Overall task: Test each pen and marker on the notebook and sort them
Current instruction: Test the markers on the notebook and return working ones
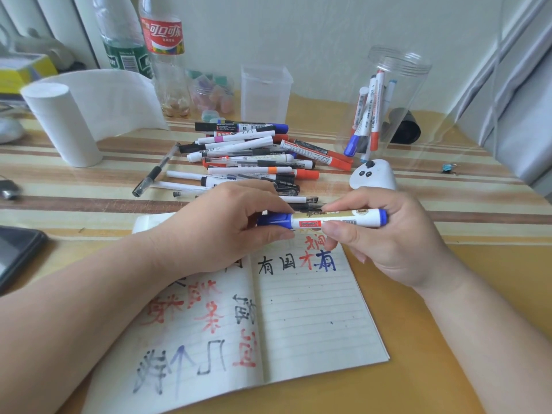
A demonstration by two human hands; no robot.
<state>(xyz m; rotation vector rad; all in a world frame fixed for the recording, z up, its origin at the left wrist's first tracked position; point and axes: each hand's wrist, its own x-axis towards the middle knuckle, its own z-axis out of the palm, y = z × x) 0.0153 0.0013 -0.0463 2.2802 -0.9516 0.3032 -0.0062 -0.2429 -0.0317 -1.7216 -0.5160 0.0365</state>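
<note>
A blue whiteboard marker lies level above the open notebook. My right hand grips its white barrel between thumb and fingers. My left hand pinches its blue cap, which sits on the marker. The notebook pages carry black, red and blue test characters. Behind my hands lies a pile of several pens and markers. A clear round jar at the back right holds several markers. An empty clear square container stands behind the pile.
A white paper roll stands at the left, with two plastic bottles behind it. A white controller lies right of the pile. A dark phone sits at the left edge. A black roll lies behind the jar.
</note>
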